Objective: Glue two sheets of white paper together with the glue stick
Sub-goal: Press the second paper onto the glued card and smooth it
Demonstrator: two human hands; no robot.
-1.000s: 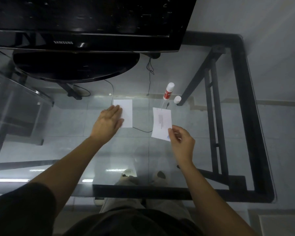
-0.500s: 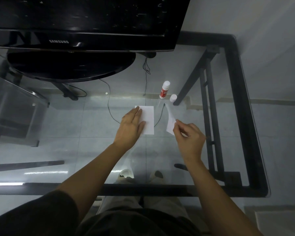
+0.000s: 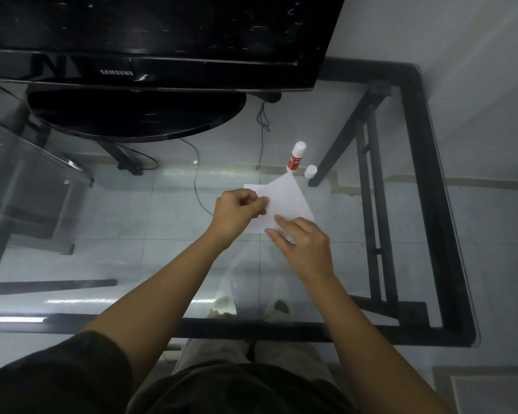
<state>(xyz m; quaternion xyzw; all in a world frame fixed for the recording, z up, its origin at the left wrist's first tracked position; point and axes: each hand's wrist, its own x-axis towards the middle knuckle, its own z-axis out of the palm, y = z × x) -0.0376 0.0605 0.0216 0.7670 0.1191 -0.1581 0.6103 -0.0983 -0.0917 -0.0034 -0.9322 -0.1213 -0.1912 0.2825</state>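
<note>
The word "SAMSUNG" stands in pale letters on the lower bezel of the black monitor point(image 3: 150, 40). The glue stick point(image 3: 295, 158) has a red label whose white print is too small to read.

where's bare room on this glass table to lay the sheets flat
Bare glass lies left of the left hand, before the TV base, and right of the sheets toward the right table rim. Crowded behind the sheets: glue stick and cap.

At frame centre both grips pinch a tilted top sheet point(image 3: 287, 198): left grip point(image 3: 240, 212) its left corner, right grip point(image 3: 302, 243) its near corner. It overlaps the lower sheet point(image 3: 253, 187) on the glass bench point(image 3: 401, 234). Above stand the glue stick point(image 3: 296, 156) and cap point(image 3: 310, 171).
</note>
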